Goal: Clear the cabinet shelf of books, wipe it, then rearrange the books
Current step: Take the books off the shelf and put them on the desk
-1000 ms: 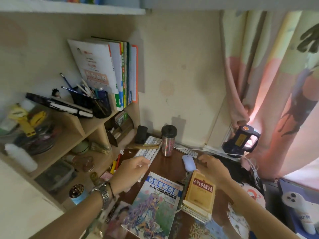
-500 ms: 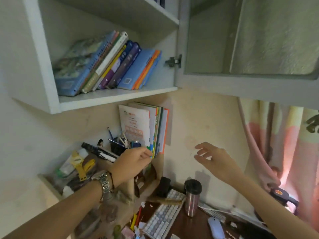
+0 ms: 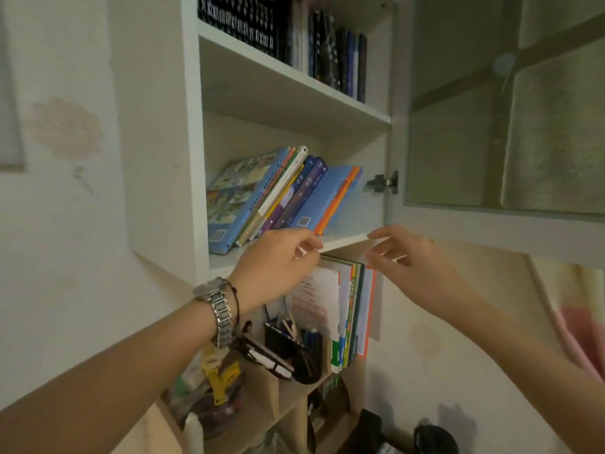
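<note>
The books (image 3: 281, 194) lean toward 10 o'clock on the cabinet shelf (image 3: 343, 239). They look stiff and a bit heavy. Grab them by the bottom edges. Left hand (image 3: 278, 257) and right hand (image 3: 412, 260) are loosely spread, holding nothing.

Dim, warm indoor light with a greenish cast. The brightest area is the pink curtain (image 3: 576, 326) at the right edge, where light comes through the fabric. The upper shelf of the cabinet (image 3: 193, 178) lies in shadow, its dark book spines hard to separate. Soft shadows fall on the wall (image 3: 65, 257) under the cabinet's lower left corner. Wide-angle distortion bows the cabinet door (image 3: 510, 109) and stretches both forearms toward the bottom corners. The fingertips (image 3: 376, 235) are slightly smeared; book print is unreadable.
</note>
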`<state>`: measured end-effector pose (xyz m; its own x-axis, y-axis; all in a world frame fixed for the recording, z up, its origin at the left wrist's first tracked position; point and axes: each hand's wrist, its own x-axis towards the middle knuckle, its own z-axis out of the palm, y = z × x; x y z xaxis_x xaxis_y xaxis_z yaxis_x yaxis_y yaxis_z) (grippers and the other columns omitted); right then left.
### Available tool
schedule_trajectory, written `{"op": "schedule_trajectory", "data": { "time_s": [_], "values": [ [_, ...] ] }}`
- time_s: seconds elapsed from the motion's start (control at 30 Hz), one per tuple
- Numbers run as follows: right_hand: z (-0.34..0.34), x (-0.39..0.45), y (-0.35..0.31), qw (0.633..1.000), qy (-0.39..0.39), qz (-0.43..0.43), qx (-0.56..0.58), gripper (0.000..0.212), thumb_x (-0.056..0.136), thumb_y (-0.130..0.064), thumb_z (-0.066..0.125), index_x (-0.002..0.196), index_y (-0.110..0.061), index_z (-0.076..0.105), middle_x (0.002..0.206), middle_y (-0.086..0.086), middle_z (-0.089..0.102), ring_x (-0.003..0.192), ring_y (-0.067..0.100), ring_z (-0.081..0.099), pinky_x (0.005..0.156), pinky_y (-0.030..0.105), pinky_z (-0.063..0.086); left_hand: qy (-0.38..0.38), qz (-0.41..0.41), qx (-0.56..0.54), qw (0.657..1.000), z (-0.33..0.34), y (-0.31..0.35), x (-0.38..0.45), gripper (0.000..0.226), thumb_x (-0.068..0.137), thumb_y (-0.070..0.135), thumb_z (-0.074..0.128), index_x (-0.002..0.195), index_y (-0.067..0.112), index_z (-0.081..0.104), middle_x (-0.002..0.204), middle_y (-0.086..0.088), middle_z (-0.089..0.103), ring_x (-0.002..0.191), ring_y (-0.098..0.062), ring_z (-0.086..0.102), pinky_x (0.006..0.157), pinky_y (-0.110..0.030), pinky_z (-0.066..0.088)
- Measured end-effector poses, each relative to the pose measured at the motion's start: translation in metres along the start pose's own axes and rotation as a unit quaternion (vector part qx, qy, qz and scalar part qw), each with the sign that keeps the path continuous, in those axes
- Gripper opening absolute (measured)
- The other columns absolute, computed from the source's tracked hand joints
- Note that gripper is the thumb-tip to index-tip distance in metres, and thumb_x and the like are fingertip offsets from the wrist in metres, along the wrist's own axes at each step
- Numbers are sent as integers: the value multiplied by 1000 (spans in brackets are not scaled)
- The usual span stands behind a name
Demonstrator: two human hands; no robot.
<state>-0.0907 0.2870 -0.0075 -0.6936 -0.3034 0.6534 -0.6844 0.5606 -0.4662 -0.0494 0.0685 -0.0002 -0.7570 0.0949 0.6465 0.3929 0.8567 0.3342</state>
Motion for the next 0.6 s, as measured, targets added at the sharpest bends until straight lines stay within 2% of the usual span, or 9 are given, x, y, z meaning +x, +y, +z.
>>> {"op": "schedule_trajectory", "data": {
  "time_s": [0.13, 0.33, 0.5, 0.6],
  "values": [
    [-2, 22, -15, 1000, 8, -24, 9, 24, 90, -28, 62, 114, -26, 59, 94, -9, 67, 84, 8, 64, 81, 34, 52, 57, 2, 15, 998, -22, 2, 15, 15, 89, 26, 57, 99, 27, 68, 99, 10, 68, 90, -6, 62, 83, -35, 52],
    [0, 48, -22, 997, 35, -28, 65, 21, 89, -25, 64, 109, -28, 59, 84, -16, 62, 78, 3, 60, 75, 27, 46, 116, -21, 59, 991, -34, -4, 27, 15, 88, 22, 59, 100, 23, 68, 97, 8, 69, 80, -7, 62, 74, -29, 52],
    [11, 59, -21, 995, 28, -33, 90, 28, 88, -20, 65, 115, -23, 59, 85, -13, 63, 82, 10, 62, 80, 32, 51, 154, -47, 96, 982, -30, -16, 37, 20, 87, 23, 59, 106, 23, 65, 109, 5, 65, 96, -16, 60, 77, -31, 49],
    [16, 70, -21, 995, 32, -47, 83, 31, 87, -17, 65, 117, -20, 59, 82, -16, 63, 80, 9, 62, 81, 30, 50, 191, -52, 105, 975, -26, -22, 45, 24, 87, 21, 60, 110, 20, 64, 112, 0, 65, 100, -19, 59, 77, -34, 50]
  ]
}}
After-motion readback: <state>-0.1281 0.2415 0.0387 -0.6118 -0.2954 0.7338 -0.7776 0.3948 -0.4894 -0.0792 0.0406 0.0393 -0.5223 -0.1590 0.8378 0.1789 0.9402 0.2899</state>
